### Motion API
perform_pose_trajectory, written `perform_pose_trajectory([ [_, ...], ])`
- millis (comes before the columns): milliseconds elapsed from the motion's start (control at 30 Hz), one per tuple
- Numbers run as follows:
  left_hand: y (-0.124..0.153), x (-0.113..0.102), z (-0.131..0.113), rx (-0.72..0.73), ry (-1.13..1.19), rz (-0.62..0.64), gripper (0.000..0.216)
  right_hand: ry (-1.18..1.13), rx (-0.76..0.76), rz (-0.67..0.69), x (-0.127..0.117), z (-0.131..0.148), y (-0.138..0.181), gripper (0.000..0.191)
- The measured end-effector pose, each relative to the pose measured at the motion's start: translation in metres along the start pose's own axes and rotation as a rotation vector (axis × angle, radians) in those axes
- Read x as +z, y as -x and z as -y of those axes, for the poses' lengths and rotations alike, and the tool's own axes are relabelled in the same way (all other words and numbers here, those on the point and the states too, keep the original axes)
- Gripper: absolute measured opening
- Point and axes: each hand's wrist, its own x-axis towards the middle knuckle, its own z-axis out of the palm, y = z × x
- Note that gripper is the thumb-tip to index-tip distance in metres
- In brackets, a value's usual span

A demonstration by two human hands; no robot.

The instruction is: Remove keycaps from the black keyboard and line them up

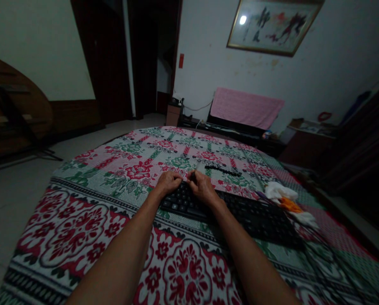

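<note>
A black keyboard lies on a bed covered with a red, green and white floral spread. My left hand rests on the keyboard's far left corner with its fingers curled under. Close beside it, my right hand sits on the top edge of the keyboard, its fingers pinched round something small and dark that I cannot make out. A row of loose black keys lies on the spread just beyond the hands.
A white and orange cloth bundle lies right of the keyboard. Thin cables trail across the bed's right side. Beyond the bed stand a pink-covered unit, a low cabinet and a dark doorway.
</note>
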Motion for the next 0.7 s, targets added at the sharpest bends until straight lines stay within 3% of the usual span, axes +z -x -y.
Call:
perform_pose_trajectory([
  [167, -0.0008, 0.0013, 0.0004, -0.022, -0.013, -0.010, 0.028, -0.077, 0.077, 0.028, -0.0011, -0.0057, -0.0029, 0.008],
  [333, -0.0015, 0.0019, 0.0015, 0.005, -0.030, -0.002, 0.027, -0.068, 0.053, 0.046, -0.0040, -0.0031, -0.0023, 0.008],
  [700, 0.0015, 0.0020, -0.0004, 0.040, -0.020, -0.037, 0.028, -0.080, 0.109, -0.014, -0.0032, -0.0079, -0.0019, 0.009],
])
